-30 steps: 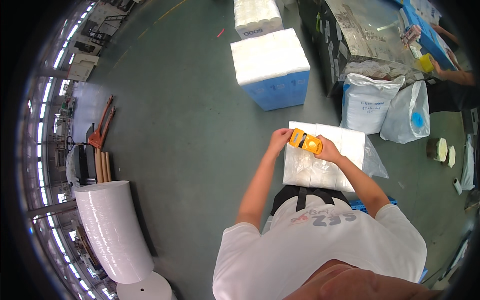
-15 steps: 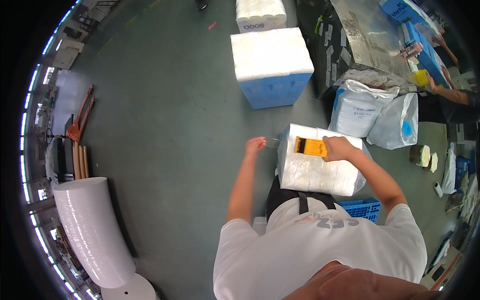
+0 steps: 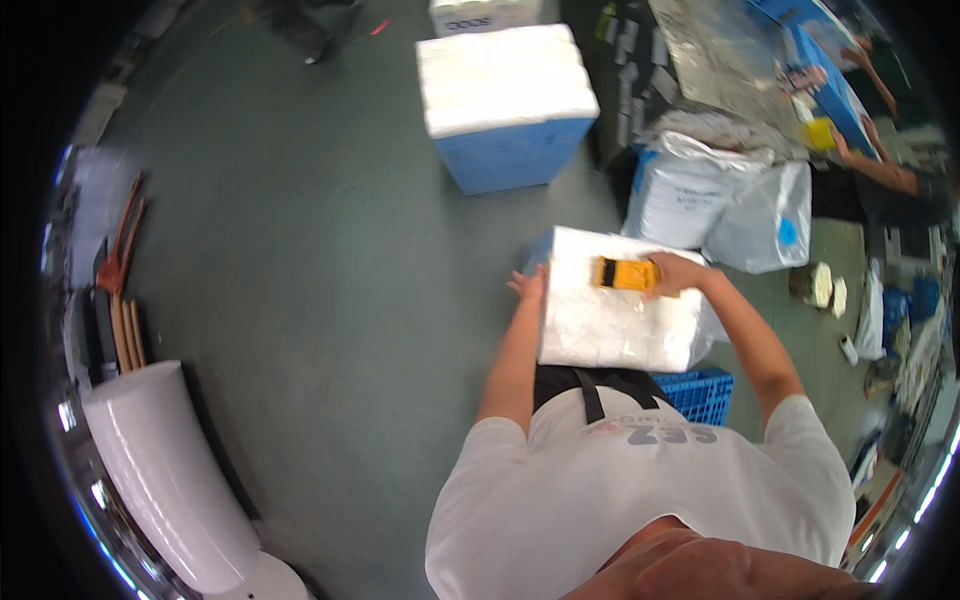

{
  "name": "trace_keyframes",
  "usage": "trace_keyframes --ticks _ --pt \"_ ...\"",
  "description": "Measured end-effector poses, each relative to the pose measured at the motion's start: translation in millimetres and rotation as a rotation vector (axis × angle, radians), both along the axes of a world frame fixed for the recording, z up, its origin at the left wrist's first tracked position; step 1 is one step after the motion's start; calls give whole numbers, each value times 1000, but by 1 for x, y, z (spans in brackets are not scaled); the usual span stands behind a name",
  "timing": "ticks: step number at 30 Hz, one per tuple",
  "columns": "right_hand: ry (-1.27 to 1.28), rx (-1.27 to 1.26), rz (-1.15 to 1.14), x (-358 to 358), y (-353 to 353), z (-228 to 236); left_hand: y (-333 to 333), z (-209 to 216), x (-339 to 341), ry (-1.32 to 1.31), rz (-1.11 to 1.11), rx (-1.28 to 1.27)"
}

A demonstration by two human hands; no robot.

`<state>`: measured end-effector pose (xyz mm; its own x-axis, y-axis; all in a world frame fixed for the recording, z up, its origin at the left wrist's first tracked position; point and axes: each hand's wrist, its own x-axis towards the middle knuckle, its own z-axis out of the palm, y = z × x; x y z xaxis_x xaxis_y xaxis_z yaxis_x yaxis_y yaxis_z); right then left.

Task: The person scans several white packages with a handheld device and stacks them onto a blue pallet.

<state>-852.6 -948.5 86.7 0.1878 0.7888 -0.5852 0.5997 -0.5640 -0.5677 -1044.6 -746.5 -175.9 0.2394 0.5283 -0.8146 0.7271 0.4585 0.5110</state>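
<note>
A white bundle wrapped in clear film [image 3: 600,330] is directly in front of me, against my lap. My right hand [image 3: 680,273] grips a flat yellow tool with a black band [image 3: 628,274], which lies over the top of the bundle; its exact kind is unclear. At the bundle's left edge, my left hand [image 3: 530,284] rests with its fingers stretched out, and nothing shows in them. Part of that hand is hidden against the bundle's side.
A blue-sided pack with a white top [image 3: 510,85] stands ahead. Filled whitish bags [image 3: 690,195] sit at the right, near another person's hand [image 3: 850,150]. A blue crate [image 3: 702,397] is by my right side. A large white roll [image 3: 165,475] lies left.
My left hand has moved right, from holding a clear strip away from the bundle to touching its left edge. The yellow tool stays on top. A walking person's leg appears at the far left.
</note>
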Motion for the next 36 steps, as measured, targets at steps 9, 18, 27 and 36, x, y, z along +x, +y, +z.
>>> trace_keyframes --ticks 9,18,27,36 --pt "346 -280 -553 36 -229 -92 -27 149 -4 -640 257 687" --pt "217 -170 -335 18 -221 -57 -267 235 11 -983 -815 -359" --pt "268 16 59 24 -117 -88 -337 131 73 -316 -1165 1047" --pt "216 22 -32 49 5 -35 -295 158 37 -145 -947 1126"
